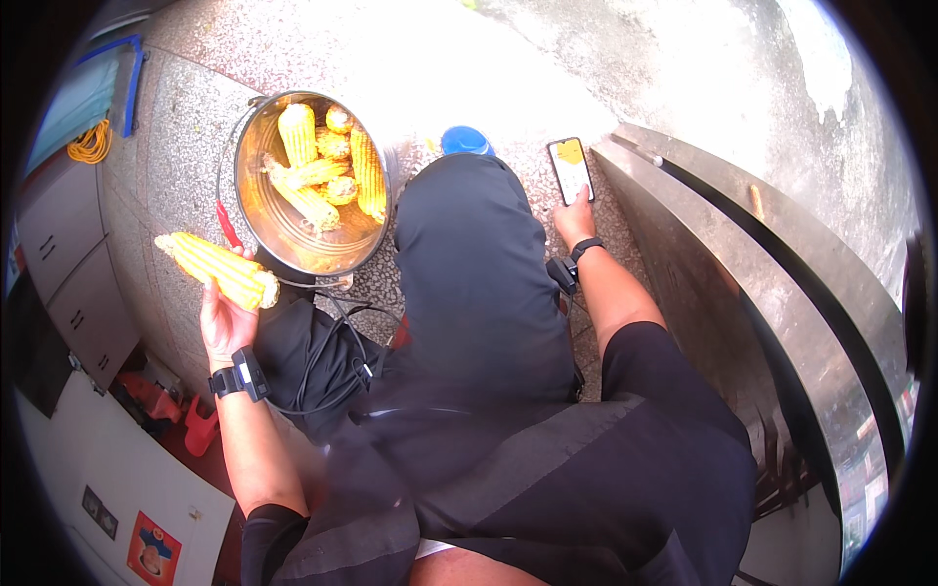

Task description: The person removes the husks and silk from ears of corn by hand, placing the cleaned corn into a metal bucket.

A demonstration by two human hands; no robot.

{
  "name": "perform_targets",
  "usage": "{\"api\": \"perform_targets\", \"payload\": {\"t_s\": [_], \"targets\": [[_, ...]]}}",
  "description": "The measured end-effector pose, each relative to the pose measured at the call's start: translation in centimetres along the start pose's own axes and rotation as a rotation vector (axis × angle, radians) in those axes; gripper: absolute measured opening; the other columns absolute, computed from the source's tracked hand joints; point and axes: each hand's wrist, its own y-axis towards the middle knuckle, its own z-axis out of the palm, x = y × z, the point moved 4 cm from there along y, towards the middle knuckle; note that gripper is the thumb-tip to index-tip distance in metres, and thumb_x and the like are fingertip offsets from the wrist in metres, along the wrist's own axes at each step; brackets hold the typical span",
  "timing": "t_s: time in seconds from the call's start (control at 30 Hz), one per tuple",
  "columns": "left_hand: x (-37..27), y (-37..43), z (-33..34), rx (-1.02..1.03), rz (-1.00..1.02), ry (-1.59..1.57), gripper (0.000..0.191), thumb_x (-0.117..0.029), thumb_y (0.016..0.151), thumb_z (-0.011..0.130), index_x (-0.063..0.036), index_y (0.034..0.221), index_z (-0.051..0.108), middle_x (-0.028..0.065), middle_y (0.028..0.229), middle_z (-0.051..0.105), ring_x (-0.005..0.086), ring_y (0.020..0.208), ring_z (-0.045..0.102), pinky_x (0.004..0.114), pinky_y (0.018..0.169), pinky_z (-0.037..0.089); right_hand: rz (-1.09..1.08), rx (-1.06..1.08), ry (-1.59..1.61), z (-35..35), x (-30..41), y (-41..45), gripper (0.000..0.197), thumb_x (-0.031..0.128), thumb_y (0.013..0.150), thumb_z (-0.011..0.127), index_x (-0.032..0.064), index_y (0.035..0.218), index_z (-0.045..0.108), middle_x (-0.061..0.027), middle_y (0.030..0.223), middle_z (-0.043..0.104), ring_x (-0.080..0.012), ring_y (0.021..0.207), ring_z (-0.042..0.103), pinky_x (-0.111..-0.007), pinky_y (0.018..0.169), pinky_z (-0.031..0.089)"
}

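Note:
My left hand (229, 311) holds a yellow ear of corn (216, 269), husked, with a pale cut end, beside the bucket. The metal bucket (256, 245) stands before me on the left, with several more corn ears (297, 135) inside. Its wire handle has a red grip (227, 223) and hangs over the near side. To the right of my knee, my right hand (575, 220) grips the lower end of a smartphone (570, 167). One digit lies over its lit screen; the fingers under the phone are hidden.
A blue container (466, 141) stands beyond my right knee (469, 220), partly hidden. The metal door edge (703, 242) runs close along my right. Black cables (341, 329) cross my left leg. White cabinets (62, 220) and a coiled orange cord (91, 143) are at far left.

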Motion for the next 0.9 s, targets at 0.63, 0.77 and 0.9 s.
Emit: {"api": "perform_targets", "payload": {"t_s": [0.63,0.77,0.9], "targets": [[-0.2,-0.6,-1.6,0.135,0.056,-0.063,0.063,-0.025,0.095,0.066,-0.0003,0.146,0.038,0.0192,0.141,0.052,0.0352,0.134,0.048,0.052,0.115,0.037,0.046,0.518,0.487,1.5,-0.2,-2.5,0.048,0.013,0.09,0.06,0.004,0.137,0.051,-0.0016,0.082,0.064,-0.0094,0.057,0.058,-0.027,0.048,0.048],[0.3,-0.9,-3.1,0.169,0.062,-0.129,0.063,-0.025,0.094,0.067,-0.0012,0.145,0.039,0.0174,0.139,0.055,0.0347,0.132,0.05,0.053,0.114,0.036,-0.07,0.538,0.654,-2.1,5.2,-4.3,0.045,0.016,0.092,0.059,0.007,0.136,0.052,-0.0028,0.088,0.064,-0.0104,0.066,0.06,-0.024,0.06,0.05],[0.5,-0.4,-1.8,0.275,0.184,-0.185,0.056,-0.024,0.092,0.07,-0.0055,0.14,0.048,0.0094,0.137,0.058,0.0282,0.129,0.052,0.049,0.115,0.034,-0.437,0.455,0.808,-8.8,13.4,-4.7,0.049,0.018,0.093,0.06,0.0044,0.139,0.05,-0.0051,0.095,0.066,-0.0128,0.076,0.064,-0.029,0.07,0.054]]}}
